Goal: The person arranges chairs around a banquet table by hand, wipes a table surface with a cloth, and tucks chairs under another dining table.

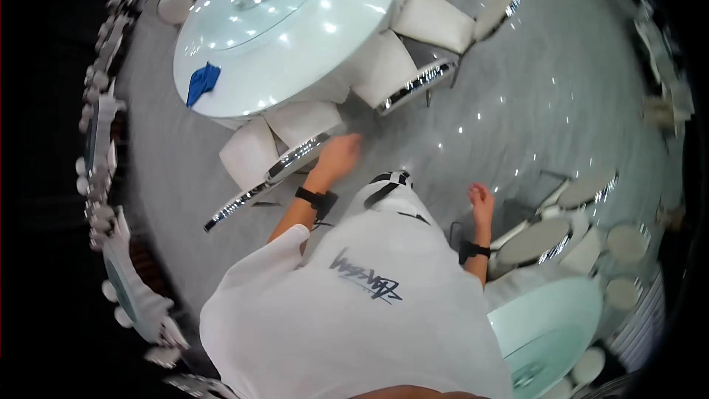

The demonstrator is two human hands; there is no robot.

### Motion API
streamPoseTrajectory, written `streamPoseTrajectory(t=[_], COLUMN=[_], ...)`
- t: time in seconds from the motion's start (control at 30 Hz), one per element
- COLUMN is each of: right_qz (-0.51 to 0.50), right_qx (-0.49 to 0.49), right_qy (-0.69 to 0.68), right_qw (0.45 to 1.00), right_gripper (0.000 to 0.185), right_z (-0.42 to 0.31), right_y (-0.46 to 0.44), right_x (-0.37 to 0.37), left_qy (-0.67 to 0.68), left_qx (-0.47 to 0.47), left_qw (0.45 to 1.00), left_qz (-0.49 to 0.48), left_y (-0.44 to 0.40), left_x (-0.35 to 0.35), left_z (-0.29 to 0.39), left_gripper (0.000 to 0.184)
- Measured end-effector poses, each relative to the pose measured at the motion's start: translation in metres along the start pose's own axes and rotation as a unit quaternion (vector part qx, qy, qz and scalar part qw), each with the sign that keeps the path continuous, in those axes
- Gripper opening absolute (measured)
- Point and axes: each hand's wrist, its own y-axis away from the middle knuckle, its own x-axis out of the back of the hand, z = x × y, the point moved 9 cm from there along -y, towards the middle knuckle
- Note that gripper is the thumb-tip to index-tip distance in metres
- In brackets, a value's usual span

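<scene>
My left hand, with a black band on its wrist, is beside the silver-edged backrest of a white chair. Motion blurs its fingers, and whether it touches the chair cannot be made out. Over the grey floor, my right hand hangs at my other side, fingers loosely bent and a little apart, with nothing visible in it. Its wrist also wears a black band. A crumpled blue cloth lies near the edge of the round glass-topped table ahead of me.
More white chairs with shiny backs surround that table. Behind me to the right stands another round table with chairs close to my right arm. Glossy grey floor runs between them. Further tables and chairs line the left edge.
</scene>
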Motion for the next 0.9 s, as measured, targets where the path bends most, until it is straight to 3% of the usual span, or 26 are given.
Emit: streamPoseTrajectory(t=[0.07, 0.27, 0.3, 0.4, 0.43, 0.53, 0.57, 0.63, 0.67, 0.73, 0.8, 0.9], right_qz=[-0.034, -0.148, -0.157, -0.161, -0.178, -0.214, -0.224, -0.246, -0.223, -0.179, -0.169, -0.215], right_qx=[0.018, 0.036, 0.040, 0.022, 0.034, 0.058, 0.058, 0.171, 0.196, 0.271, 0.371, 0.479], right_qy=[0.002, 0.074, 0.104, 0.088, 0.105, 0.146, 0.160, 0.071, 0.157, 0.318, 0.433, 0.586], right_qw=[0.999, 0.986, 0.981, 0.983, 0.978, 0.964, 0.960, 0.951, 0.942, 0.891, 0.804, 0.617], right_gripper=[0.036, 0.038, 0.038, 0.038, 0.037, 0.037, 0.039, 0.050, 0.059, 0.074, 0.082, 0.083], right_z=[-0.040, -0.168, -0.199, -0.238, -0.255, -0.309, -0.321, -0.341, -0.363, -0.433, -0.489, -0.515], right_y=[-0.057, -0.200, -0.254, -0.325, -0.342, -0.421, -0.448, -0.519, -0.548, -0.595, -0.645, -0.740], right_x=[0.002, -0.021, -0.011, -0.002, 0.004, 0.010, 0.018, 0.032, 0.036, 0.027, 0.003, -0.036], left_qy=[0.007, 0.023, 0.058, -0.017, 0.046, 0.023, -0.027, 0.029, 0.058, 0.101, 0.115, 0.137], left_qx=[0.052, -0.026, -0.023, -0.013, -0.006, 0.013, 0.017, -0.018, -0.034, -0.032, -0.030, -0.024], left_qw=[0.999, 0.959, 0.964, 0.994, 0.998, 0.986, 0.980, 0.987, 0.988, 0.987, 0.987, 0.988], left_qz=[0.012, 0.280, 0.259, 0.110, 0.033, -0.167, -0.194, -0.157, -0.140, -0.119, -0.104, -0.068], left_y=[-0.029, -0.161, -0.225, -0.308, -0.330, -0.372, -0.384, -0.419, -0.428, -0.447, -0.475, -0.538], left_x=[0.004, 0.005, -0.010, -0.034, -0.048, -0.063, -0.068, -0.085, -0.093, -0.087, -0.083, -0.081], left_z=[0.015, 0.076, 0.096, 0.145, 0.154, 0.200, 0.209, 0.216, 0.220, 0.239, 0.263, 0.296], left_gripper=[0.036, 0.049, 0.052, 0.054, 0.052, 0.047, 0.046, 0.049, 0.051, 0.054, 0.058, 0.064])
